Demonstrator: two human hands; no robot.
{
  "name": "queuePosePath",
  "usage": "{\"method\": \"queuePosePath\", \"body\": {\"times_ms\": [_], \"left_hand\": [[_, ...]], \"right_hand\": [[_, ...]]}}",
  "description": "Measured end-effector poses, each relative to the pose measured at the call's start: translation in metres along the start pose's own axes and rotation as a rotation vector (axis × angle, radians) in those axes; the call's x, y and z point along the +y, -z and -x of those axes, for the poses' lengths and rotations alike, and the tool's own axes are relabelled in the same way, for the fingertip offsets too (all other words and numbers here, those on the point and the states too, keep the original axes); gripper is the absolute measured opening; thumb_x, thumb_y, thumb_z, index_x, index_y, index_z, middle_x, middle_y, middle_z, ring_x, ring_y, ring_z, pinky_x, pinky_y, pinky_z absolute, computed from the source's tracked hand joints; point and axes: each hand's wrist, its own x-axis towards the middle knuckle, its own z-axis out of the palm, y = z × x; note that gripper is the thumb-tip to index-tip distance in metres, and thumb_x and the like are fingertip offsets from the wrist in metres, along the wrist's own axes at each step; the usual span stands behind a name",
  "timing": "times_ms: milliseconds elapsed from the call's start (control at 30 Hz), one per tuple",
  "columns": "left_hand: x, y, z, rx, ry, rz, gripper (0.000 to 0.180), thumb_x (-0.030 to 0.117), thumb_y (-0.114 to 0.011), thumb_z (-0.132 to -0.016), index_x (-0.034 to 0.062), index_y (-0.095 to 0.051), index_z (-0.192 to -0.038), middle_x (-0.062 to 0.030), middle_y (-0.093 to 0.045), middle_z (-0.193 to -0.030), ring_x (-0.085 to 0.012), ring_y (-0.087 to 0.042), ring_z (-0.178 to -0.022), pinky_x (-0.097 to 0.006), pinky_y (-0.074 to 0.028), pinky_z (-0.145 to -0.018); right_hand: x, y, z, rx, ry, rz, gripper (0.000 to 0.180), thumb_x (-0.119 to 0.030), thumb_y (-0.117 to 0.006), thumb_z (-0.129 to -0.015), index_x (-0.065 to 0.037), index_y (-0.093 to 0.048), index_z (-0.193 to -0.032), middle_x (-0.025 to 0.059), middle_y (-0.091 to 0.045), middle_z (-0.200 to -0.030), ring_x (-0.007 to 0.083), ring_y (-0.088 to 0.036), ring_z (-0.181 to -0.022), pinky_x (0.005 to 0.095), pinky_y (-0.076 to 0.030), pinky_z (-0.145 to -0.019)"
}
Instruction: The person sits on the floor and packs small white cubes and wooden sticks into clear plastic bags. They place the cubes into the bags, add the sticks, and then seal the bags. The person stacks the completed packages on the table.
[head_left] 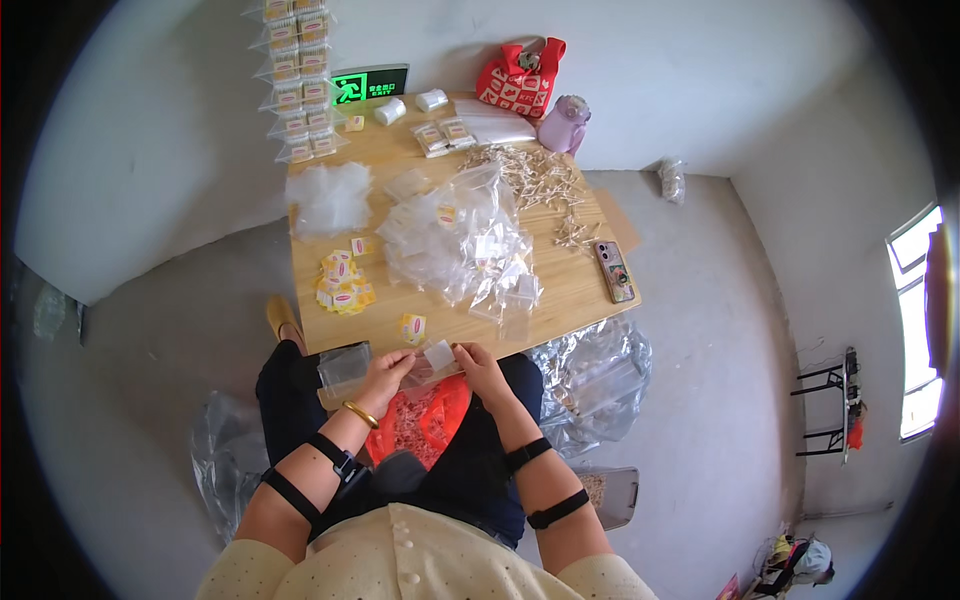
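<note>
Over my lap, at the table's near edge, my left hand (388, 372) and my right hand (483, 374) pinch a small clear plastic bag (425, 371) from its two sides. A white card-like piece (438, 354) shows at the bag, beside my right fingertips; whether it is inside I cannot tell. Just beyond my hands lie a few yellow-and-white printed cards (413, 328). A larger pile of such cards (343, 285) sits at the table's left. The heap of clear plastic bags (450, 240) fills the table's middle.
Loose cotton swabs (540, 185) spread over the table's far right, near a phone (615, 272). Filled packs (445, 136), a purple jug (565, 125) and a red bag (520, 80) stand at the back. A red plastic bag (420, 420) hangs between my knees.
</note>
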Motion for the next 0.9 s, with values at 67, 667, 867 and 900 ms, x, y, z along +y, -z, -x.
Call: {"method": "queuePosePath", "body": {"times_ms": [67,667,867,900], "left_hand": [[-0.004,0.010,0.001,-0.004,-0.057,-0.092,0.029,0.014,-0.054,-0.099,-0.0041,-0.060,-0.120,-0.0101,-0.070,-0.105,-0.0187,-0.069,-0.092,-0.030,-0.053,-0.085],[0.088,0.060,0.074,0.321,-0.784,-1.237,0.023,0.007,-0.062,-0.086,0.0128,-0.073,-0.105,-0.0124,-0.059,-0.128,-0.0332,-0.053,-0.119,-0.043,-0.042,-0.101],[0.054,0.083,0.079,0.002,-0.562,-1.602,0.042,0.025,-0.069,-0.083,0.0206,-0.063,-0.124,-0.0123,-0.040,-0.147,-0.0349,-0.029,-0.141,-0.054,-0.020,-0.115],[0.052,0.080,0.081,-0.010,-0.525,-1.628,0.051,0.029,-0.069,-0.083,0.0188,-0.057,-0.132,-0.0134,-0.037,-0.150,-0.0350,-0.025,-0.143,-0.054,-0.019,-0.116]], "right_hand": [[-0.010,-0.006,0.000,-0.136,-0.122,-0.175,0.025,-0.024,-0.062,-0.096,0.000,-0.065,-0.102,0.0001,-0.064,-0.085,0.0077,-0.055,-0.076,0.0223,-0.043,-0.068],[-0.026,-0.046,-0.013,0.226,0.470,0.652,0.026,-0.009,-0.062,-0.083,-0.012,-0.066,-0.109,0.0111,-0.063,-0.103,0.0263,-0.064,-0.087,0.0385,-0.052,-0.075],[-0.025,-0.041,0.008,0.175,0.420,0.564,0.033,-0.001,-0.059,-0.079,-0.010,-0.063,-0.110,0.0147,-0.056,-0.107,0.0322,-0.060,-0.094,0.0403,-0.051,-0.079],[-0.025,-0.042,0.009,0.156,0.478,0.573,0.033,0.000,-0.059,-0.078,-0.009,-0.064,-0.109,0.0149,-0.056,-0.107,0.0329,-0.059,-0.095,0.0409,-0.051,-0.080]]}}
